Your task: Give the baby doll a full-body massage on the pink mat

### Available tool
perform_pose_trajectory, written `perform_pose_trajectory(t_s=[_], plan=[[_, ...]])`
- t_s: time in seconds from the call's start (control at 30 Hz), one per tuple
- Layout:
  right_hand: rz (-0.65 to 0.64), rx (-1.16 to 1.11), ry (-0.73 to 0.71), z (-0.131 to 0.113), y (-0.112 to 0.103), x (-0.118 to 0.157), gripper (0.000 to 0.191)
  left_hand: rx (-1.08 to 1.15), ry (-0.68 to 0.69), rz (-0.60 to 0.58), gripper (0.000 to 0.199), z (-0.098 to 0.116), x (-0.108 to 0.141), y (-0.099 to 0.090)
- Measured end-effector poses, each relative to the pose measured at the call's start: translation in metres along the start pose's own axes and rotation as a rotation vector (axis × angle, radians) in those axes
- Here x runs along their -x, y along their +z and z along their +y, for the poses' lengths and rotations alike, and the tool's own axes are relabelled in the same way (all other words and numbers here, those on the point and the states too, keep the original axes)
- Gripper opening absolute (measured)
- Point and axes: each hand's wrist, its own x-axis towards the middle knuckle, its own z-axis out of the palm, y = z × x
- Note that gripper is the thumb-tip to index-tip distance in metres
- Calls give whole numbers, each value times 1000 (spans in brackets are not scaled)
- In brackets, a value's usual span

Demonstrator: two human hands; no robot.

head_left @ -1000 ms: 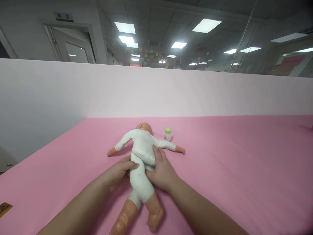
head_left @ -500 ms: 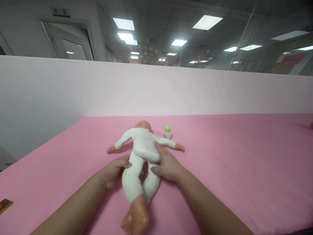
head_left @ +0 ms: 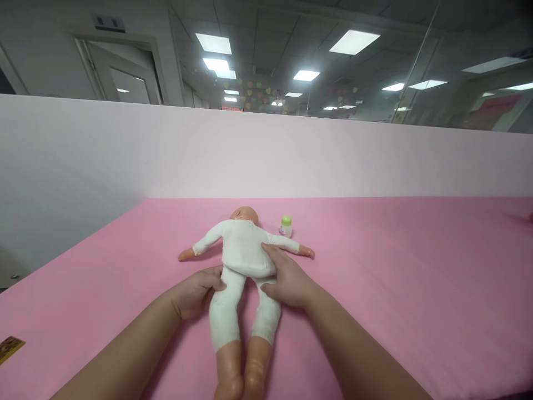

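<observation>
Nearest, a baby doll (head_left: 246,260) in a white cloth suit lies on a pink-covered bench (head_left: 395,289), bare lower legs toward six o'clock, head toward twelve, arms spread. At eight o'clock from its waist, the left hand (head_left: 197,291) keeps a half-closed grip on the hip, thumb on the thigh. Between three and four, the right hand (head_left: 290,281) clasps the other side, thumb and finger parted, remaining fingers hidden. A yellow-and-brown card (head_left: 10,348) lies toward eight. Between one and two, a green-lidded jar (head_left: 286,227) stands near the doll's arm. Beyond are a low white wall (head_left: 266,158), a door (head_left: 125,78) toward eleven, and lit ceiling panels (head_left: 353,43).
</observation>
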Motion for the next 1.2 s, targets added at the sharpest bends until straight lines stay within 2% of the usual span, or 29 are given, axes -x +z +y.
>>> perform_pose_trajectory(t_s=[0.1, 0.17, 0.23, 0.3, 0.37, 0.4, 0.43, 0.5, 0.57, 0.67, 0.8, 0.9, 1.07, 1.2], plan=[[38, 54, 9, -2, 3, 0, 94, -24, -29, 6, 47, 5, 2, -1], [66, 90, 5, -3, 5, -1, 88, -212, 25, 75, 46, 11, 4, -6], [96, 121, 4, -6, 7, -1, 81, -450, 137, 240, 48, 17, 6, -12], [129, 142, 9, -9, 8, -1, 73, -657, 283, 464, 49, 21, 9, -14], [166, 156, 12, -13, 8, 1, 62, -842, 440, 648, 41, 22, 13, -7], [178, 165, 6, -15, 8, 1, 56, -937, 513, 687, 37, 22, 14, 0], [183, 175, -7, -17, 9, 2, 49, -1039, 572, 690, 32, 22, 15, 8], [174, 194, -39, -20, 10, 4, 39, -1229, 617, 597, 28, 20, 15, 26], [141, 203, -57, -23, 13, 5, 34, -1376, 534, 501, 26, 18, 12, 42], [92, 220, -58, -26, 18, 6, 31, -1479, 384, 472, 25, 16, 6, 52], [77, 255, -42, -29, 20, 7, 28, -1463, 310, 489, 24, 16, 3, 51], [74, 264, -46, -31, 18, 9, 16, -1390, 295, 485, 18, 14, 4, 51], [45, 226, -42, -35, 16, 11, 15, -1109, 496, 466, 27, 8, 2, 51], [65, 217, -65, -38, 15, 11, 16, -1185, 486, 537, 30, 10, 5, 49]])
